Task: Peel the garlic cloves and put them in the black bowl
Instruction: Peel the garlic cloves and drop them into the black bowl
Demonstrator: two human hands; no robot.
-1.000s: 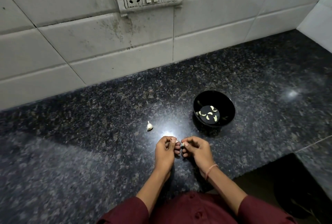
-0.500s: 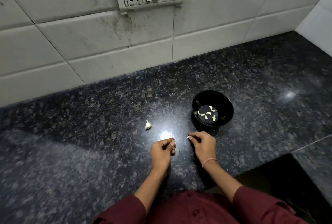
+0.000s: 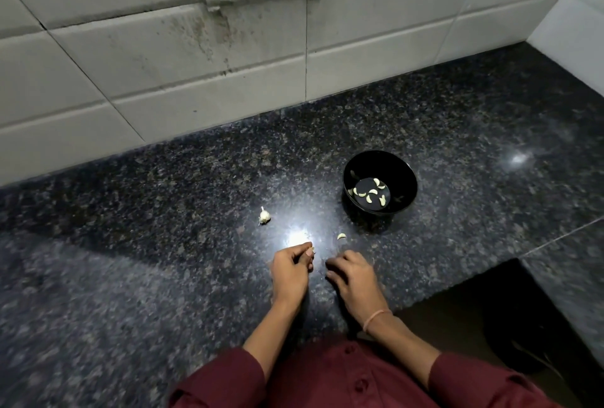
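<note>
Right hand (image 3: 351, 272) dropped a pale bit (image 3: 341, 236) on the counter (image 3: 163, 228) near the bowl (image 3: 379, 155) and sat loosely curled, empty. Left hand (image 3: 291, 268) still pinched a clove (image 3: 312, 250), so more peeling to go.

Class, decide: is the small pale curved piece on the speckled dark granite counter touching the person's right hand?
Apart. The head view shows bare granite counter between the small pale curved piece and the right hand.
</note>
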